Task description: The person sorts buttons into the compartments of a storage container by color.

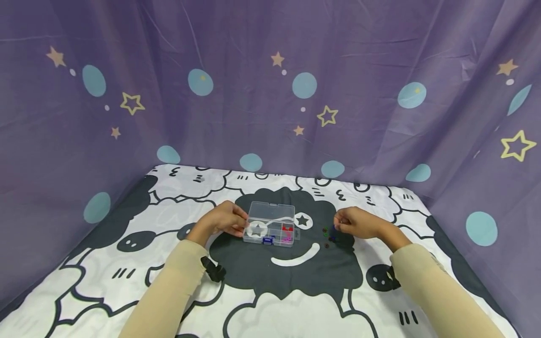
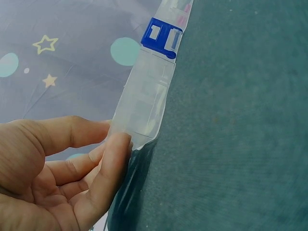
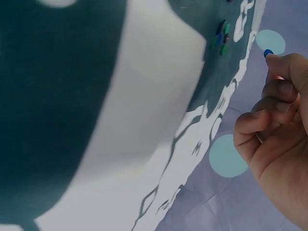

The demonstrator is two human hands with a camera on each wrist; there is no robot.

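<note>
A clear plastic compartment box (image 1: 253,240) lies on the dark sheep print, its lid (image 1: 272,211) raised at the back. At the box's left end, my left hand (image 1: 224,218) pinches the wall between thumb and fingers. Red pieces (image 1: 287,228) and pink pieces (image 1: 287,238) sit in compartments on the right side. On the front is a blue latch (image 2: 161,38). My right hand (image 1: 357,221) is off to the right of the box, pinching a small blue bead-like piece (image 3: 268,53) at its fingertips. Beside it lie several small dark, green and blue pieces (image 1: 326,234).
White cloth with black sheep drawings (image 1: 181,216) covers the surface. A purple curtain (image 1: 253,117) with stars and blue ovals hangs behind and at both sides. Black straps (image 1: 213,270) show at the sleeves.
</note>
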